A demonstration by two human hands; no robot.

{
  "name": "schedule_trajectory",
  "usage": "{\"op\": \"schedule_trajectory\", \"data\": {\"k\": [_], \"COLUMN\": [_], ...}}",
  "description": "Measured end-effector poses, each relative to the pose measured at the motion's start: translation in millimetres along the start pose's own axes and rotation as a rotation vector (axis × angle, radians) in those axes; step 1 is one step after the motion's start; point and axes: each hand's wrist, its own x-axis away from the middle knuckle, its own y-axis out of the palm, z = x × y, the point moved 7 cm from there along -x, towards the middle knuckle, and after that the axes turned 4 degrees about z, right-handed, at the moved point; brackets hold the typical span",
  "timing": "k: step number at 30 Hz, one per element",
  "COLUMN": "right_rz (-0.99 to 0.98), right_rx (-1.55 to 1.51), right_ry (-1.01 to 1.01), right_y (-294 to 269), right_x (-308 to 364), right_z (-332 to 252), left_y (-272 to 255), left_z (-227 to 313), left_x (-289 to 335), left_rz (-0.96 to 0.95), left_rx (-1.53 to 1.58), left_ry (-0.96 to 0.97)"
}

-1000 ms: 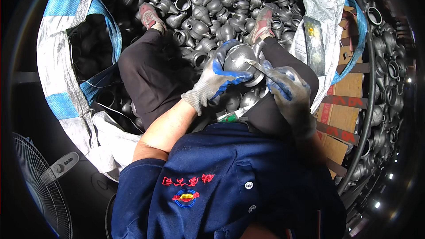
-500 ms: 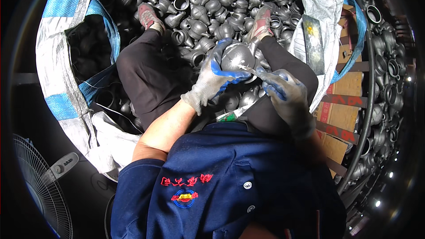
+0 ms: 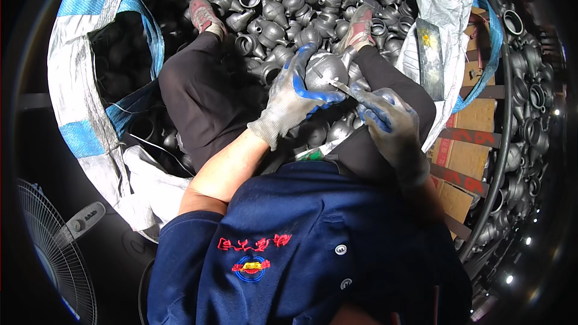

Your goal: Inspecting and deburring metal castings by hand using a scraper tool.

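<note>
Head view shows a grey casting [image 3: 324,72] raised just above the pile between the person's legs [image 3: 195,99], cradled in the gloved left grip [image 3: 292,94], which grasps it around its left and near sides; this hold probably steadies the round body and leaves the side facing the right free. The casting looks matte and bulbous, with a light sheen, a small pale mark low on its body, and what appears to be a narrow neck at the upper right. A thin, pale tool [image 3: 341,87] points at that mark, though whether its tip touches cannot be told; the gloved right grip [image 3: 390,117] grasps it close behind the tip, perhaps for control. Beyond, shoes [image 3: 205,17] rest among a pile of similar castings [image 3: 301,6], which a white sack [image 3: 67,93] seems to contain. A fan [image 3: 63,259] stands at lower left, presumably for cooling.
</note>
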Motion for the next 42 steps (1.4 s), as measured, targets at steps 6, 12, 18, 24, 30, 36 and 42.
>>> {"op": "schedule_trajectory", "data": {"k": [6, 12, 18, 24, 30, 36, 42], "right_rz": [-0.039, -0.074, -0.078, -0.051, -0.127, -0.191, -0.011], "right_rx": [0.180, 0.273, 0.285, 0.229, 0.202, 0.174, 0.232], "right_ry": [-0.035, -0.118, -0.123, -0.042, -0.006, 0.070, -0.061], "right_y": [2, 8, 7, 1, 7, 8, 2], "right_x": [-6, -5, -3, -7, -6, -3, 5], "right_z": [-12, -14, -15, -9, -7, -2, 3], "left_y": [-1, 1, 4, 5, 5, 4, 6], "left_z": [2, -2, -7, -4, -3, -3, -2], "left_x": [1, 1, 1, 2, 3, 3, 2], "left_rz": [-0.028, -0.049, -0.081, -0.107, -0.144, -0.124, -0.121], "left_rx": [-0.201, -0.153, -0.173, -0.242, -0.312, -0.302, -0.292], "left_ry": [0.038, -0.025, -0.106, -0.105, -0.128, -0.113, -0.072]}}
